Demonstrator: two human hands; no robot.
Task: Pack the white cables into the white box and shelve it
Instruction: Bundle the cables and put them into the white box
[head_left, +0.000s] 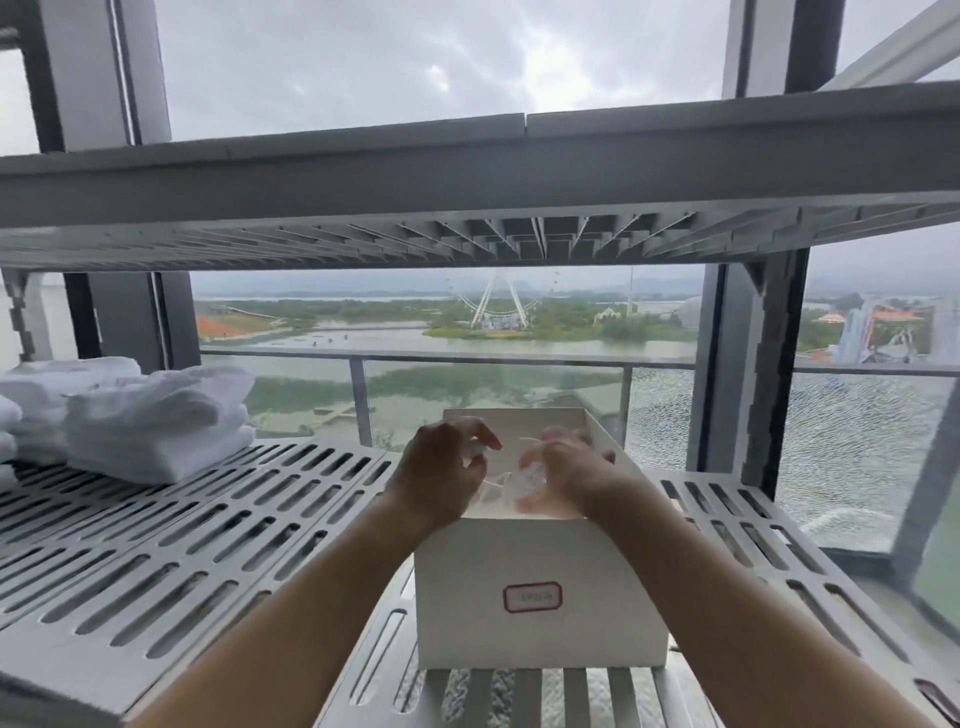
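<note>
White cables (524, 475) half-hidden by hands (441, 478)

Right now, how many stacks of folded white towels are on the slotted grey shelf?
2 clearly: a front stack and one behind-left. More towel edges at the frame's left may belong to others.

1. I see bare slotted shelf (208, 545) between the towels (156, 421) at far left and the box (540, 587).
2. Both hands, left hand (441, 483) and right hand (571, 478), fill the box's open top.
3. The upper shelf (467, 171) caps headroom.
</note>
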